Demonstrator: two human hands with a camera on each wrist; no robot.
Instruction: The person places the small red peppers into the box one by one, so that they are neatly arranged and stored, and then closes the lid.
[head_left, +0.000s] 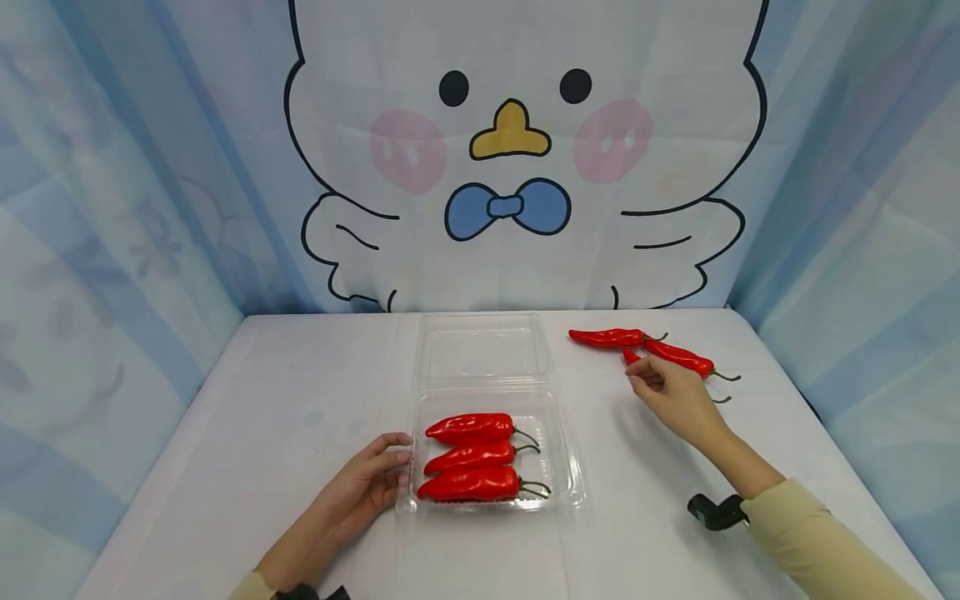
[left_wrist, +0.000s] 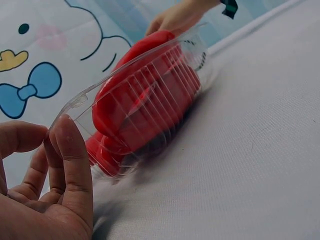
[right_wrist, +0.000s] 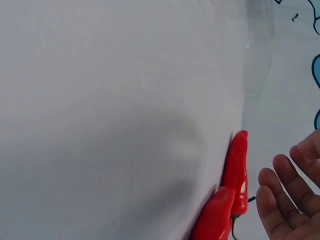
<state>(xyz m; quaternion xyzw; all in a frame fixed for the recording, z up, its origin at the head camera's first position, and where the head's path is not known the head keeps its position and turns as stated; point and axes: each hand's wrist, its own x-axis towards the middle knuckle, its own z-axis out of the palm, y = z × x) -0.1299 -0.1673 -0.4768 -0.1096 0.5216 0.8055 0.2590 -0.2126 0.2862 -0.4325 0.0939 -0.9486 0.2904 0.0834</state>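
Observation:
A clear plastic clamshell tray [head_left: 570,492] lies open on the white table, its lid [head_left: 480,346] folded back. Three red chili peppers [head_left: 471,457] lie side by side in it, stems to the right. My left hand [head_left: 392,467] rests against the tray's left rim with relaxed fingers; in the left wrist view the fingertips [left_wrist: 65,145] sit at the rim [left_wrist: 80,100], beside the red peppers [left_wrist: 145,110]. My right hand [head_left: 647,382] hovers over loose red peppers [head_left: 606,337] [head_left: 678,357] at the back right, partly hiding a third [head_left: 631,357]. Its fingers [right_wrist: 287,195] are spread beside the peppers [right_wrist: 237,165] and hold nothing.
A cloth backdrop with a cartoon chick [head_left: 510,142] closes the table's far edge, and blue curtains stand on both sides. A black wrist strap [head_left: 716,510] sits on my right forearm. White tablecloth [head_left: 285,400] stretches to the left of the tray.

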